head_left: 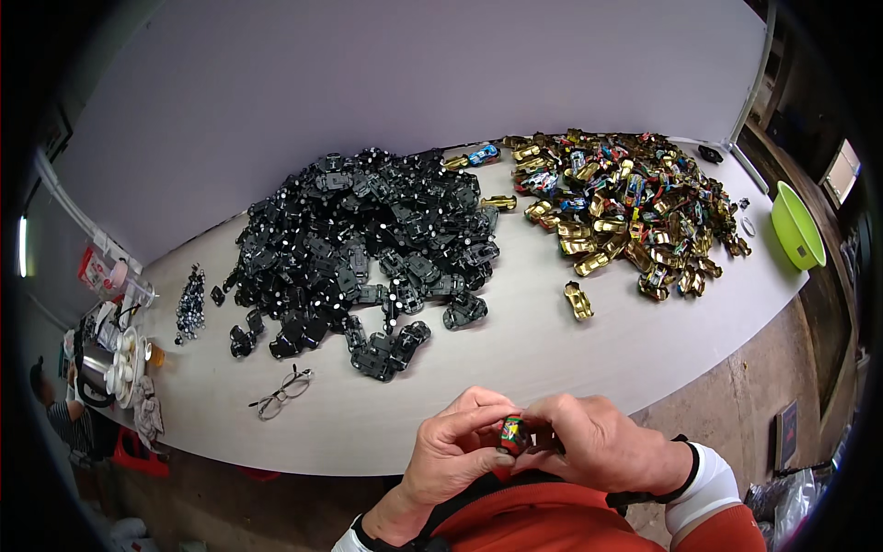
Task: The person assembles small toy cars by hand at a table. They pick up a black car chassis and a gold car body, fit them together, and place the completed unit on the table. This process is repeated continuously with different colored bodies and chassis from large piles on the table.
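Close to my body, off the table's near edge, my left hand (pixel 460 437) pinches a small toy car (pixel 511 431) with red, green and yellow colouring between thumb and fingers. My right hand (pixel 598 443) is closed against the car's right side, its fingertips bent onto it. Something dark shows below the right fingers, too hidden to name. Across the table lies a big heap of black toy car chassis (pixel 349 239) with wheels. To its right spreads a heap of shiny gold and multicoloured toy car bodies (pixel 625 202). One gold car body (pixel 579 301) lies apart in front.
Eyeglasses (pixel 280 394) lie on the table (pixel 212 405) at front left, near a strip of small wheel parts (pixel 191 305). A tray with cups (pixel 129 368) stands at the left end. A green basin (pixel 796 227) sits at the right edge. Another person (pixel 69 419) is at far left.
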`<move>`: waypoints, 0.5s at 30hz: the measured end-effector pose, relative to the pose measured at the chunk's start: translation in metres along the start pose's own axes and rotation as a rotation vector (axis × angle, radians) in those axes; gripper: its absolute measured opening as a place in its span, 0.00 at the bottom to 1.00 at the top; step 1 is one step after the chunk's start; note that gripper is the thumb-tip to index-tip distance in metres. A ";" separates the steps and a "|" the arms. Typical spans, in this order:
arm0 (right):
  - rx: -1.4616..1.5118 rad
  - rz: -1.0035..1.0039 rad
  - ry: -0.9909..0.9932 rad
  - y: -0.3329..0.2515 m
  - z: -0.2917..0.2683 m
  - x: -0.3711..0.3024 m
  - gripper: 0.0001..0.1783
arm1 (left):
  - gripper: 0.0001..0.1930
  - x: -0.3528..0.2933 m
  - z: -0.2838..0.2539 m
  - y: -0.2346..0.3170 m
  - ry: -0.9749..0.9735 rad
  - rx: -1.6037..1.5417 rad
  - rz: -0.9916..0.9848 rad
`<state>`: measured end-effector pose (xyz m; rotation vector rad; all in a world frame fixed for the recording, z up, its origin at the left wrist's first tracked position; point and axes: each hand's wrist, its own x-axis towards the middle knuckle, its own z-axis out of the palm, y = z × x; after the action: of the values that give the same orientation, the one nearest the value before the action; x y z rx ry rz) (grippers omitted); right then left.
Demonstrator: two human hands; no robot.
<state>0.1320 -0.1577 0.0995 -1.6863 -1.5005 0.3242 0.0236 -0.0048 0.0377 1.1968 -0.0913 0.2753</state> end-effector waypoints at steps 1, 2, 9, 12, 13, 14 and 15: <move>-0.034 -0.018 -0.008 0.003 -0.001 0.002 0.18 | 0.18 -0.001 0.002 -0.001 0.036 -0.002 -0.012; -0.068 -0.036 -0.016 0.006 -0.001 0.005 0.19 | 0.17 -0.002 0.005 -0.002 0.072 -0.004 -0.024; 0.110 0.002 0.158 0.033 0.013 0.009 0.18 | 0.16 -0.011 0.003 -0.015 0.342 -0.432 -0.171; 0.470 0.448 0.245 0.048 0.015 -0.010 0.11 | 0.16 -0.010 -0.003 -0.015 0.420 -0.479 -0.165; 0.575 0.518 0.215 0.050 0.020 -0.013 0.11 | 0.16 -0.009 -0.003 -0.014 0.426 -0.471 -0.164; 0.681 0.587 0.184 0.050 0.026 -0.015 0.11 | 0.17 -0.008 -0.003 -0.014 0.431 -0.463 -0.164; 0.780 0.568 0.170 0.047 0.034 -0.017 0.13 | 0.17 -0.007 -0.003 -0.016 0.438 -0.452 -0.165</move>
<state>0.1379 -0.1563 0.0389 -1.3960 -0.5987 0.9082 0.0209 -0.0088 0.0204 0.6714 0.3123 0.3443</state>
